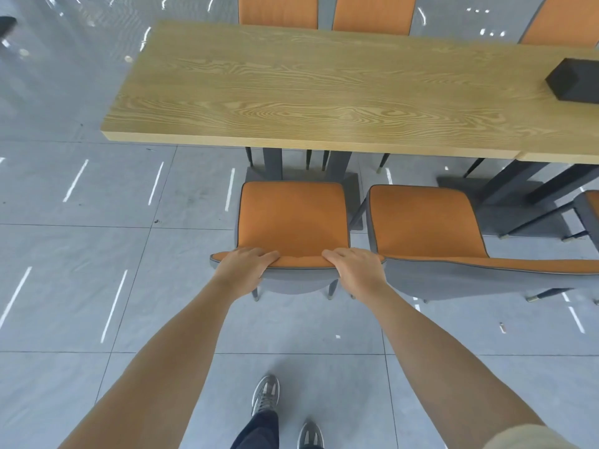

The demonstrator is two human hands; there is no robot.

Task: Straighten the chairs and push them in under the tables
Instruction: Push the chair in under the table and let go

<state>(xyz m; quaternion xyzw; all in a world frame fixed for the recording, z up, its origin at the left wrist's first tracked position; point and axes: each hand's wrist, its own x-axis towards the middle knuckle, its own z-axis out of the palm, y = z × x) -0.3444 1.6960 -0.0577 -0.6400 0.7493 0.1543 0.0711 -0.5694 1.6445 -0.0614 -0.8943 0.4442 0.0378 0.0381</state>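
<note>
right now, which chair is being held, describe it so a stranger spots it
Start at the long wooden table. On its near side, find the leftmost chair, orange-seated. Unlike the neighbouring chair, it has the left hand and right hand gripping its backrest.

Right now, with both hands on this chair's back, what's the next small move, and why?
Probably push the chair straight forward. The left hand and right hand grip its backrest top, its seat sits wholly clear of the table edge, and it looks square to it.
</note>
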